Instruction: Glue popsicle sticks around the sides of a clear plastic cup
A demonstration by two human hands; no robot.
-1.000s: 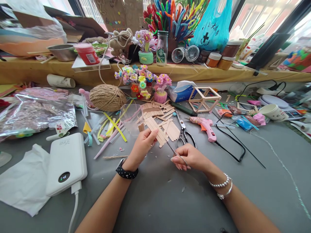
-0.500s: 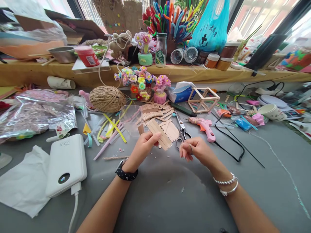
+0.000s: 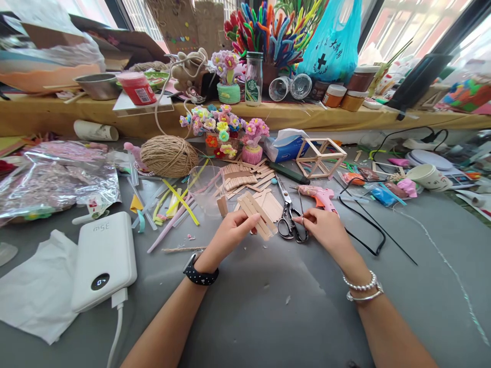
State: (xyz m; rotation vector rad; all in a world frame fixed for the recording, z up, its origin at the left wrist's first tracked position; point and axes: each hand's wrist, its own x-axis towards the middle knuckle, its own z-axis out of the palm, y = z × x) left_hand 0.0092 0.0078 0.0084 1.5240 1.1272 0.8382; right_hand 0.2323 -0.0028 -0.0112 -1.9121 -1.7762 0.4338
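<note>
My left hand (image 3: 238, 229) is closed on a small panel of craft sticks (image 3: 256, 214), held tilted above the table with the thumb on top. My right hand (image 3: 322, 227) is closed in a pinch on a thin dark stick (image 3: 301, 202), whose exact kind is too small to tell. The black-handled scissors (image 3: 286, 197) lie beside those fingertips, blades pointing away. Just beyond my right hand lies a pink glue gun (image 3: 318, 195), partly covered by it. Behind the held panel lies another flat craft-stick piece (image 3: 271, 205), along with loose craft sticks (image 3: 240, 176).
A clear plastic container (image 3: 205, 191), a ball of twine (image 3: 170, 156) and a wooden stick cube frame (image 3: 321, 157) stand farther back. The glue gun's black cord (image 3: 368, 245) loops at right. At left lies a white power bank (image 3: 105, 260) with a cable.
My right hand has moved right and slightly away from me, uncovering the scissor handles and covering the glue gun's handle. My left hand has turned the panel a little and shifted it slightly right.
</note>
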